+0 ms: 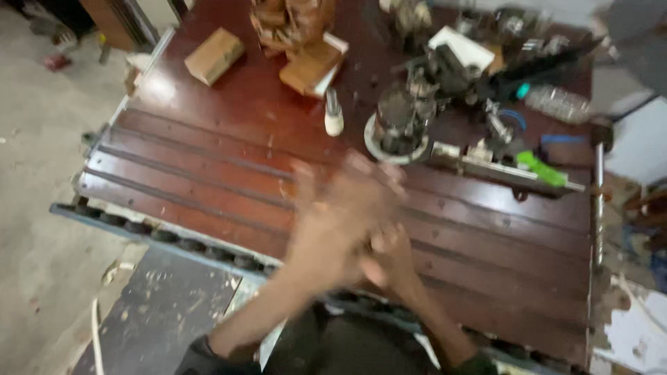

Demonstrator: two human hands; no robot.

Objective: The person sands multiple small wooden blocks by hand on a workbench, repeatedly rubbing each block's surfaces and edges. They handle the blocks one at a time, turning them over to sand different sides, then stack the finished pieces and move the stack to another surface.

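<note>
I see my left hand (333,222) and right hand (385,253) pressed together, blurred, over the dark red worktop (208,167), so I cannot tell the fingers' spread.

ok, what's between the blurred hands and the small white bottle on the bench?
Head view: only bare grooved reddish-brown benchtop lies between the hands and the white bottle. The round metal tool sits off to the bottle's right, outside that stretch.

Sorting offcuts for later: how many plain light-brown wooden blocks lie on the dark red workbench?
2. One light-brown rectangular wooden block lies alone near the bench's far left corner; a second flat wooden block sits right of it, under a carved wooden piece. The tool clutter may hide others.
</note>
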